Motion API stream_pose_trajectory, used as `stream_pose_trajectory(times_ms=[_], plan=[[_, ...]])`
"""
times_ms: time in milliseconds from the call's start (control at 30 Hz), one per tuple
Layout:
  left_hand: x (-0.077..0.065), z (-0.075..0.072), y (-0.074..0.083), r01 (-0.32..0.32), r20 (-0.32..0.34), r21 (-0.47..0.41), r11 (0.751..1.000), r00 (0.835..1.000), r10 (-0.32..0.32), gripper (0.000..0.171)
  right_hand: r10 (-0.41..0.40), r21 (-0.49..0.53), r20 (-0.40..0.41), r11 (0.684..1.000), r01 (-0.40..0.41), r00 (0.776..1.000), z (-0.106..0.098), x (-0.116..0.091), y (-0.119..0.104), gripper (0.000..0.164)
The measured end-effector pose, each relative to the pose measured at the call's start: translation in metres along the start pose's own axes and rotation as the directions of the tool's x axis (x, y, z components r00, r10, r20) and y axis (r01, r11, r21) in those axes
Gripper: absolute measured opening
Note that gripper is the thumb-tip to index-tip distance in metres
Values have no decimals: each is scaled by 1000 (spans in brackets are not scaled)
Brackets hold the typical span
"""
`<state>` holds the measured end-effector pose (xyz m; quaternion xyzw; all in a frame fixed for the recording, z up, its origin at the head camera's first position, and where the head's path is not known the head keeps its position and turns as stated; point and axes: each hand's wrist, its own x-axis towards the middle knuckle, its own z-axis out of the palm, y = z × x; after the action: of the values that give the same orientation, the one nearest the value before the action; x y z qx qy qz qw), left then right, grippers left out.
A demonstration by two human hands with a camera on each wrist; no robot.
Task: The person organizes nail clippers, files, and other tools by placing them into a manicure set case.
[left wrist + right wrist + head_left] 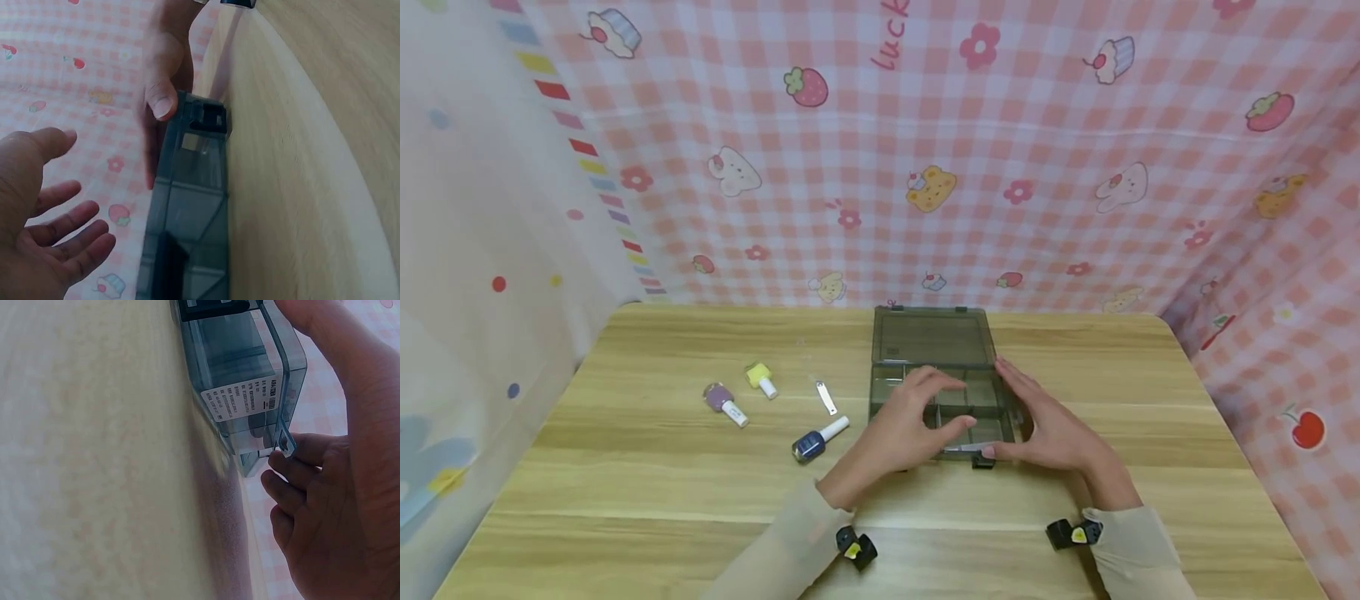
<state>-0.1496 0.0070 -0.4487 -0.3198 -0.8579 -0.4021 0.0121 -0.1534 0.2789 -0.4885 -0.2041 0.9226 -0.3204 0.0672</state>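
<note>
A dark translucent compartment box [985, 385] lies on the table, its lid [934, 335] folded back toward the curtain. My left hand [904, 423] hovers over the compartments with fingers apart; in the left wrist view that left hand [37, 219] holds nothing. At the box's right side, my right hand [1060, 429] holds it, thumb over the front corner and fingers along the side toward the hinge. The right wrist view shows a printed label [244, 400] on the box wall. A pale strip [962, 448] shows near the front edge.
Left of the box lie a nail clipper [826, 397] and bottles of nail polish: dark blue [809, 447], purple [718, 397] and yellow [758, 374]. The wooden table [647, 483] meets a pink checked curtain [880, 242] at its back edge.
</note>
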Motion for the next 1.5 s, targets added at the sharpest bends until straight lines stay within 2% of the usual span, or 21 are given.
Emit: stream_pose_trajectory(times_ms=[333, 600, 933, 1033, 1367, 1500], plan=[[-12, -22, -7, 27, -54, 42, 999, 998, -24, 68, 5, 4, 0, 1000, -5, 1000, -1, 0, -1, 126], [-23, -37, -16, 68, -63, 94, 993, 996, -62, 79, 14, 2, -3, 1000, -14, 1000, 0, -1, -2, 127], [-41, -56, -34, 120, -113, 125, 985, 988, -106, 87, 24, -4, 0, 1000, -24, 1000, 1, -1, -2, 128], [-47, -62, -41, 127, -125, 124, 984, 986, -111, 89, 23, -7, -1, 1000, -23, 1000, 0, -1, -3, 127], [-75, -78, -62, 223, -139, 139, 965, 969, -204, 96, 23, 6, 0, 1000, -23, 1000, -1, -2, -4, 127], [-86, -81, -69, 258, -123, 140, 956, 963, -242, 97, 21, 8, 0, 1000, -21, 1000, 0, -2, -4, 127]])
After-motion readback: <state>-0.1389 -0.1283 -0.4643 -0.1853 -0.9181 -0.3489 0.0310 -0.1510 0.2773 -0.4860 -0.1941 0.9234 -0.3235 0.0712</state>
